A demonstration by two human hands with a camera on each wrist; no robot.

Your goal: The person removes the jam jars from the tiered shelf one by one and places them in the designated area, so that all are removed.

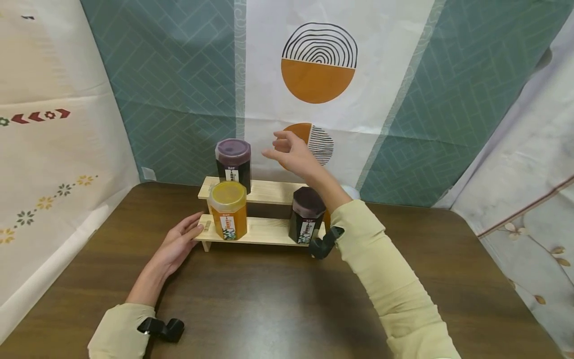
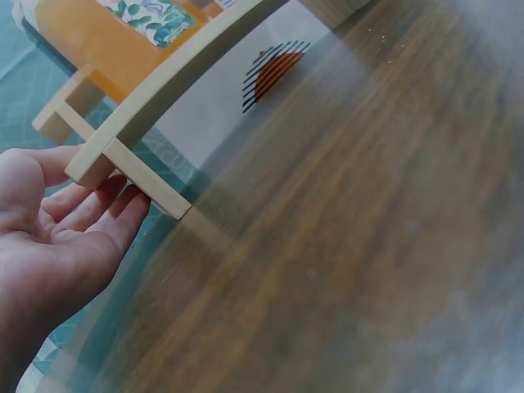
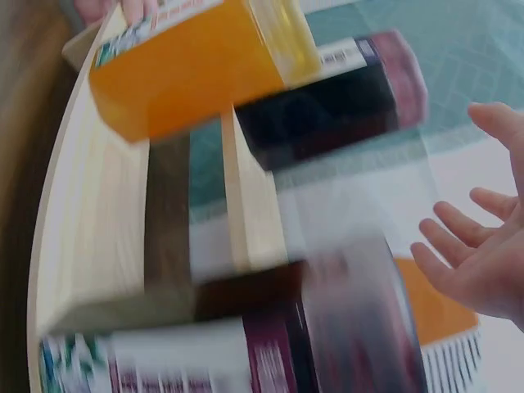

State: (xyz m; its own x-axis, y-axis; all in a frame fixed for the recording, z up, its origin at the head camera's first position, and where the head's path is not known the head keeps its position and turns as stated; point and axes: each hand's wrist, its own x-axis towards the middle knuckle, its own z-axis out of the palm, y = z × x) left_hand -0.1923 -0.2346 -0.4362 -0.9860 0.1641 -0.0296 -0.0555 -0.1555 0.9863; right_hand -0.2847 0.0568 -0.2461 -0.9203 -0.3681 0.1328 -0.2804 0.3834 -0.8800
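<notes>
A two-tier wooden rack (image 1: 269, 230) stands on the table with jars on it. My left hand (image 1: 176, 244) holds the left end of its lower tier, thumb at the board and fingers by the leg. On that tier are an orange jar with a yellow lid (image 1: 229, 212) at the left and a dark jar with a purple lid (image 1: 307, 215) at the right. Another dark, purple-lidded jar (image 1: 233, 162) stands on the left of the upper tier. Empty and loosely curved, my right hand (image 1: 296, 154) hovers above the upper tier.
Behind the right forearm, a whitish lid (image 1: 351, 192) and a sliver of orange show, mostly hidden. The brown wooden table (image 1: 251, 299) extends in front of the rack. A patterned cloth (image 1: 175, 75) hangs close behind it, with more cloth at both sides.
</notes>
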